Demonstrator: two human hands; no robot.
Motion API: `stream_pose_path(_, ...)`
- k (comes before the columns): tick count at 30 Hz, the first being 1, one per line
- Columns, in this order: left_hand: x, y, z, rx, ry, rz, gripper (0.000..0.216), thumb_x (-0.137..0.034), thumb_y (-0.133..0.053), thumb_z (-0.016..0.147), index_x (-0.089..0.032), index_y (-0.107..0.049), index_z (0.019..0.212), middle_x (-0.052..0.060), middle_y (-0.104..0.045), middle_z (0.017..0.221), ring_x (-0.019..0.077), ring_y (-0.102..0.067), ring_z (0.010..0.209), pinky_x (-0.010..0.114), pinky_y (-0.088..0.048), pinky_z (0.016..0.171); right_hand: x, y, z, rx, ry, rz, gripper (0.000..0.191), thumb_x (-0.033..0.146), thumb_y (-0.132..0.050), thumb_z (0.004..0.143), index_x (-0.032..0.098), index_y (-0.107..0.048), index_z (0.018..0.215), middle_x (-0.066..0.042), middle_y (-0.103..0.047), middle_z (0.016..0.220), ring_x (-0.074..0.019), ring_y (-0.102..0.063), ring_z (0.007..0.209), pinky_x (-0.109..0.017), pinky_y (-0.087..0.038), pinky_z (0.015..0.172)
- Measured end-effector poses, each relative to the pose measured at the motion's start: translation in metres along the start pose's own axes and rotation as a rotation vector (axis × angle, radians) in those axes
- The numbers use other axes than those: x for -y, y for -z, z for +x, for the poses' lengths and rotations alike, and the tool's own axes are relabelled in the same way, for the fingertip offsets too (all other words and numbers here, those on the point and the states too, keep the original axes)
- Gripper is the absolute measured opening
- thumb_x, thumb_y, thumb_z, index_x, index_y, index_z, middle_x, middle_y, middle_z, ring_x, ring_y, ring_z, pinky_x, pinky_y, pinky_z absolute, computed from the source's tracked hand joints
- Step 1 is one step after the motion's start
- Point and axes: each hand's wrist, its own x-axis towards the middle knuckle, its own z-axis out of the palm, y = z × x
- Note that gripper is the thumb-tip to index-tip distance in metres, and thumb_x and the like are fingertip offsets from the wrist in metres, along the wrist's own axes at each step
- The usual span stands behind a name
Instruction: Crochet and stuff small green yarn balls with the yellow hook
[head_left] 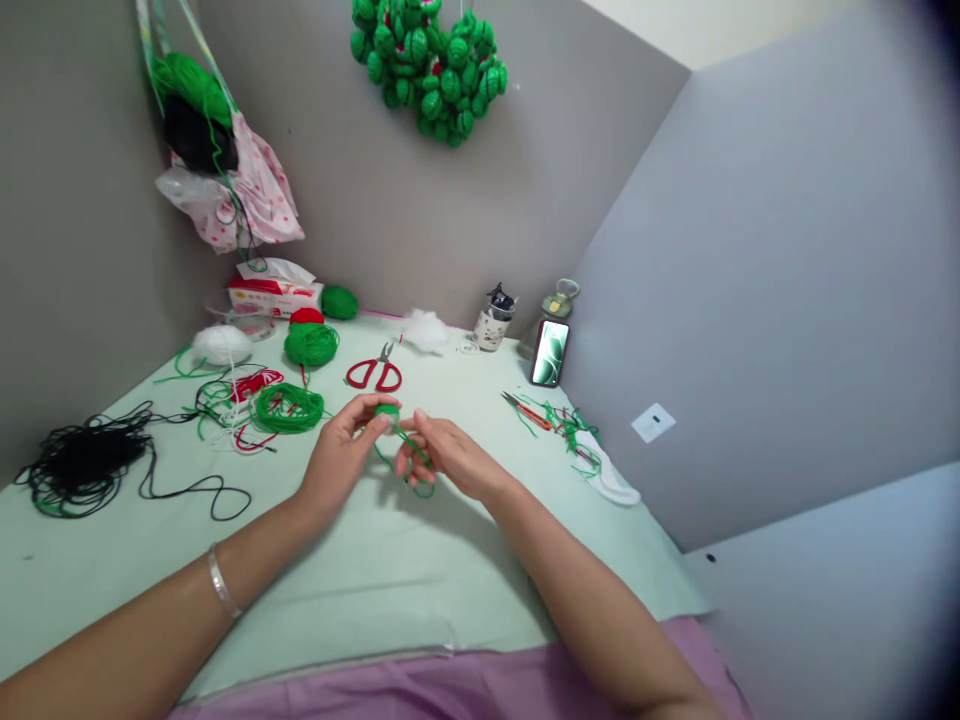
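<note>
My left hand [346, 448] pinches a small green crocheted piece [387, 411] between thumb and fingers above the pale green table [375, 570]. My right hand [442, 455] is closed on the green yarn [414, 480] that trails from the piece and loops down toward the table. Both hands meet at the table's middle. A silver bracelet sits on my left wrist.
Red-handled scissors [375, 372] lie just behind my hands. Green yarn coils [289, 407], a green ball [311, 343], black yarn [82, 462], white stuffing [222, 343], a tissue box [274, 292], a jar [493, 322], a phone [550, 352] and yarn scraps [570, 430] surround them. Green crocheted pieces [427, 60] hang on the wall.
</note>
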Motion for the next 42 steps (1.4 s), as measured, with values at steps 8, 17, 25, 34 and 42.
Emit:
stream_pose_path(8,0.009,-0.004,0.002,0.019,0.131,-0.072,0.029,-0.041,-0.077,0.077,-0.021,-0.07,0.096,0.001,-0.068,0.09,0.0198,-0.06,0.083,0.032,-0.045,0.08,0.015,0.008,-0.006,-0.356,0.232,-0.048,0.035,0.048,-0.069,0.087,0.021,-0.06,0.068,-0.002,-0.065,0.091,-0.0128,-0.057,0.076,-0.026,-0.047,0.07)
stream_pose_path(17,0.011,-0.009,-0.001,0.043,0.149,-0.098,0.029,-0.041,-0.073,0.079,-0.022,-0.064,0.099,0.0,-0.065,0.092,0.0201,-0.06,0.088,0.034,-0.045,0.086,0.005,0.004,-0.007,-0.354,0.165,-0.353,0.026,0.047,-0.065,0.088,0.022,-0.061,0.093,0.0,-0.067,0.092,-0.0103,-0.046,0.061,-0.026,-0.039,0.06)
stream_pose_path(25,0.008,-0.013,-0.006,0.112,0.154,-0.111,0.031,-0.043,-0.075,0.079,-0.022,-0.064,0.099,0.001,-0.067,0.095,0.0213,-0.064,0.092,0.035,-0.048,0.089,-0.007,0.001,0.001,-0.365,0.078,-0.449,0.035,0.044,-0.061,0.085,0.021,-0.047,0.063,0.007,-0.033,0.059,-0.0101,-0.029,0.059,-0.027,-0.023,0.056)
stream_pose_path(34,0.014,-0.006,0.0,0.174,0.169,-0.147,0.032,-0.044,-0.077,0.078,-0.021,-0.061,0.091,0.001,-0.071,0.082,0.0205,-0.068,0.082,0.037,-0.052,0.084,-0.002,0.001,-0.002,-0.349,0.096,-0.516,0.031,0.041,-0.056,0.087,0.022,-0.046,0.065,0.007,-0.037,0.061,-0.0115,-0.033,0.061,-0.027,-0.026,0.059)
stream_pose_path(42,0.023,-0.011,0.008,0.062,0.037,-0.035,0.018,-0.028,-0.074,0.068,-0.022,-0.058,0.074,-0.003,-0.061,0.072,0.0173,-0.058,0.074,0.031,-0.046,0.073,-0.002,-0.029,-0.009,-0.371,0.089,-0.557,0.018,0.027,-0.053,0.087,0.023,-0.05,0.07,0.006,-0.042,0.06,-0.0131,-0.035,0.061,-0.028,-0.026,0.061)
